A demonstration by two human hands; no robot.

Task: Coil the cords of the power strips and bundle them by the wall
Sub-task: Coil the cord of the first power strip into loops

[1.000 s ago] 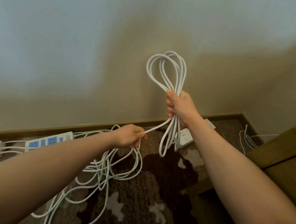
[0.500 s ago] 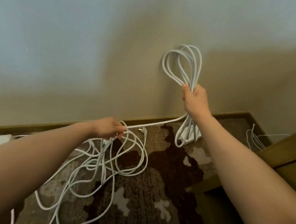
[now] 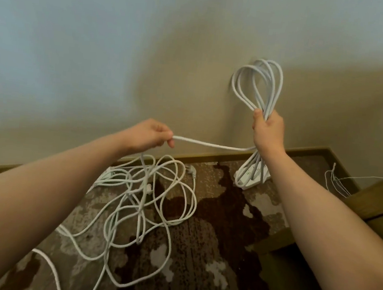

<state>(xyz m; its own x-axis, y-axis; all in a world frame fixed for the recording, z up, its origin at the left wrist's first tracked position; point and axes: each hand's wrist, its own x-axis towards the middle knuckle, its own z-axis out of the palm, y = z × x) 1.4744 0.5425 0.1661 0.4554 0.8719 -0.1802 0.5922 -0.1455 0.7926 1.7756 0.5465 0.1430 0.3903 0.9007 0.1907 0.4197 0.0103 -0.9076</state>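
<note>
Coil (image 3: 257,85) of white cord: gathered loops held up in front of the wall (image 3: 102,41), gripped at the waist by my right hand (image 3: 267,131), fingers clenched round the bundle. Its power strip (image 3: 251,176) hangs below the fist, just over the carpet (image 3: 210,253) near the skirting.

Change vs 1 s ago: my left hand (image 3: 150,134) has risen from the floor tangle and now pinches the free run of cord (image 3: 212,144), drawn nearly level between both hands. Coil has shifted right and up. I read this as slack being fed for the next loop; coiling approx. part done.

Loose cords (image 3: 146,201) are heaped on the carpet below my left hand, incl. a plug (image 3: 191,170). Thin wires (image 3: 335,183) sit at the right corner.

Containers: none in view.
</note>
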